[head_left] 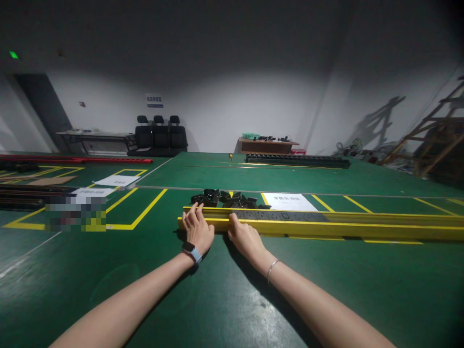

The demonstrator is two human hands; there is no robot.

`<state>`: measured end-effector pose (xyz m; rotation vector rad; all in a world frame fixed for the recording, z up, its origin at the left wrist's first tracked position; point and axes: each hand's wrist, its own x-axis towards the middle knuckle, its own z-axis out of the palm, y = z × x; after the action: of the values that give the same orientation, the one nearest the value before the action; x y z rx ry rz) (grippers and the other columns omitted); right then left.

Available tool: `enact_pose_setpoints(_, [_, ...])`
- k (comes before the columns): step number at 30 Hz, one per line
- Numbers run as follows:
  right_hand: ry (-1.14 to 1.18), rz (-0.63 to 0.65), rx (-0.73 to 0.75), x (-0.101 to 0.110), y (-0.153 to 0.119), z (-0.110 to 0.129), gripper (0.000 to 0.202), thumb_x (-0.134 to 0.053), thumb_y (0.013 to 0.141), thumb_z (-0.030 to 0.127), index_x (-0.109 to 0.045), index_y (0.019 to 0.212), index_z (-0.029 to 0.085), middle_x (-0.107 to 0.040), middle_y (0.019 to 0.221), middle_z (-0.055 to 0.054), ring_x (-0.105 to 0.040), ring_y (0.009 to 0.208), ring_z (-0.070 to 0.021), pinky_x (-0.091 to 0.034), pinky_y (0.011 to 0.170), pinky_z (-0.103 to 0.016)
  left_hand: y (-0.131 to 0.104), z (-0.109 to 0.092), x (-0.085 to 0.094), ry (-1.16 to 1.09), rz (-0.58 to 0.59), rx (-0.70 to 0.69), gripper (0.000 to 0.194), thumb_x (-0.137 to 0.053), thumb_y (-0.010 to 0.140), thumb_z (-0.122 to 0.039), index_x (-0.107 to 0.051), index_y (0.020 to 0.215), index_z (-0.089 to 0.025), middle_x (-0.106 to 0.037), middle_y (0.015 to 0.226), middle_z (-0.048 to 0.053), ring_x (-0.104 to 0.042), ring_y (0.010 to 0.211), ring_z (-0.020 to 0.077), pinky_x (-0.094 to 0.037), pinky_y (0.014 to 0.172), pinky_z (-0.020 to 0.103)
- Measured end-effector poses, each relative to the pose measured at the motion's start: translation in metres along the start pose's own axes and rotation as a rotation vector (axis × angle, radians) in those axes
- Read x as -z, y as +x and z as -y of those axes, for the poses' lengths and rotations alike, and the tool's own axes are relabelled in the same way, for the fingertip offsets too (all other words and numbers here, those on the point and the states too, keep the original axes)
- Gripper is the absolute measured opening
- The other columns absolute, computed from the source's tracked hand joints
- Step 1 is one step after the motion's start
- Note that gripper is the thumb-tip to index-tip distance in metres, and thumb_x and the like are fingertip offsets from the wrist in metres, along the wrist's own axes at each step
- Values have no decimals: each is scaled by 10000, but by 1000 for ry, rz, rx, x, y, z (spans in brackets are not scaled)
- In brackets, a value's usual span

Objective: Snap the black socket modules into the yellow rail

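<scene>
A long yellow channel rail [348, 227] lies crosswise on the green surface, its left end in front of me. My left hand [197, 229] is over that end, fingers hooked across the walls and holding it. Inside the channel sits a row of flat black socket modules [275, 215]. My right hand [246, 238] is closed, fingers curled, with its fingertips over the near wall at the left end of this row. What lies under those fingertips is partly hidden. Just behind the rail is a pile of loose black modules [213, 198].
A white paper sign [289, 202] lies behind the rail among yellow tape lines. Black rails [297, 160] rest farther back, with a small yellow-handled tool [231, 156] nearby. Dark bars [21, 197] and red rails [108, 160] lie at left. Black seats [161, 137] stand by the wall.
</scene>
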<state>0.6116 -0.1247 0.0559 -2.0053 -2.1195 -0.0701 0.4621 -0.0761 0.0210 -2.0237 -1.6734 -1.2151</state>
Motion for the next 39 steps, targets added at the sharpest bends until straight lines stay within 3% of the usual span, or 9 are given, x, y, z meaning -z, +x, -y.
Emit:
enact_pose_setpoints(6, [5,1,27,-5,-2,-3,456,-381,915,274,-259,1348,199,-690,865,-97,-676,782,-233,-454,651,-285,0,-4,4,-27,8,-21,618,-491,701,-125,-338,1299,-121,-360,1365,175,-337,1301,297,-117,1116,566])
enact_pose_setpoints(11, [12,-16,44,-10,-4,-7,552,-354,925,268,-137,1424,177,-696,843,-88,-681,752,-226,-468,662,-290,0,-8,9,-91,26,-121,584,-476,709,-98,-348,1279,-122,-376,1337,180,-341,1304,287,-127,1120,550])
enact_pose_setpoints(15, [35,-41,52,-12,-5,-6,581,-317,940,294,-72,1443,137,-697,818,-87,-682,721,-231,-477,656,-296,-1,-9,11,-197,67,-182,598,-455,703,-63,-338,1283,-149,-376,1317,161,-375,1279,266,-204,1114,525])
enact_pose_setpoints(21, [39,-58,27,-11,-5,-4,559,-290,953,323,-90,1427,105,-694,812,-107,-683,710,-233,-485,625,-293,-3,-11,12,-351,148,-294,634,-424,682,-28,-330,1291,-179,-386,1290,137,-358,1289,244,-328,1080,485])
enact_pose_setpoints(27, [38,-54,29,-10,-5,-4,561,-297,949,311,-87,1425,101,-693,808,-108,-683,731,-239,-482,657,-304,-4,-13,17,-391,246,-449,678,-414,681,-29,-272,1332,-155,-383,1322,151,-322,1309,234,-291,1108,482])
enact_pose_setpoints(33, [59,-75,48,-11,-7,-4,648,-320,940,300,37,1438,90,-694,800,-97,-682,723,-239,-480,648,-304,-2,-13,21,-376,314,-548,744,-420,664,-31,-208,1365,-162,-367,1368,150,-272,1345,248,-270,1104,515])
enact_pose_setpoints(36, [67,-87,50,-9,-7,-6,665,-326,940,307,62,1439,102,-695,803,-89,-682,715,-232,-480,644,-298,0,-12,19,-310,280,-510,660,-430,754,-90,-199,1368,-170,-334,1397,151,-281,1343,254,-298,1084,502])
enact_pose_setpoints(39, [56,-104,15,-3,-6,-13,684,-341,940,329,68,1438,99,-691,796,-90,-680,697,-226,-478,633,-290,2,-8,14,-144,185,-373,522,-470,857,-312,-299,1317,-133,-407,1320,167,-402,1243,276,-370,1015,463])
